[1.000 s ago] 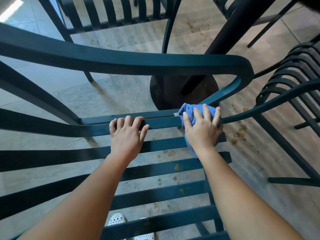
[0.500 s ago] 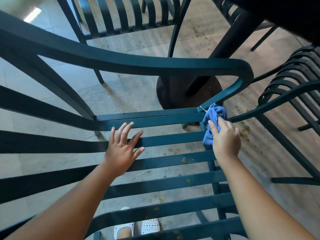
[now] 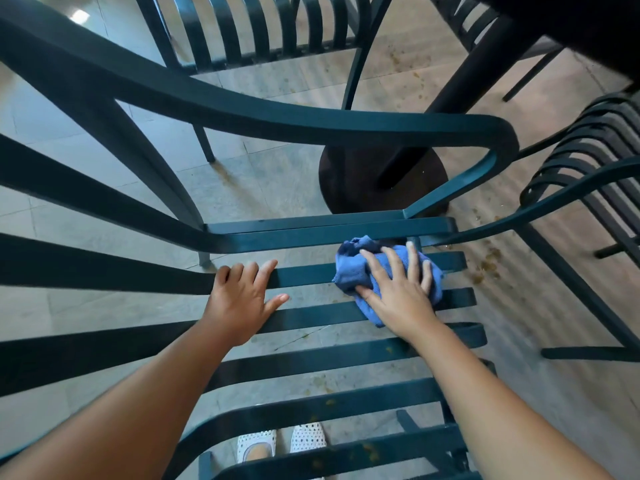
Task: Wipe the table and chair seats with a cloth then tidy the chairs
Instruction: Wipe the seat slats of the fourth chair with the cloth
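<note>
- Since half a second ago, the right hand (image 3: 398, 292) has slid the blue cloth (image 3: 349, 268) away from the seat's far right corner and toward the person, onto the next slats; the left hand (image 3: 239, 299) has gone from lifted with fingers spread to resting down on a slat.
- Now the right hand lies flat on the cloth with its fingers straight and spread, pressing it down.
- Under that hand the cloth is bunched up, and it pokes out to the left of the fingers and a bit past them.
- It sits on the far right part of the chair seat (image 3: 311, 362), across two slats.
- Those slats run left to right, so their long way goes sideways from the hand.
- Just right of the hand the slats end, and past that edge is only floor (image 3: 277, 181).
- To the left there is lots of bare slat to wipe along, up to the left hand.
- That left hand rests on the slats with its fingertips curled over one, thumb out; it looks like it steadies the chair.
- Nearer the person, some slats have yellow-brown specks (image 3: 372, 452), so I think those need wiping next.
- Beyond the hand stands the dark round table base (image 3: 349, 181), and off to the right is another chair (image 3: 588, 161).
</note>
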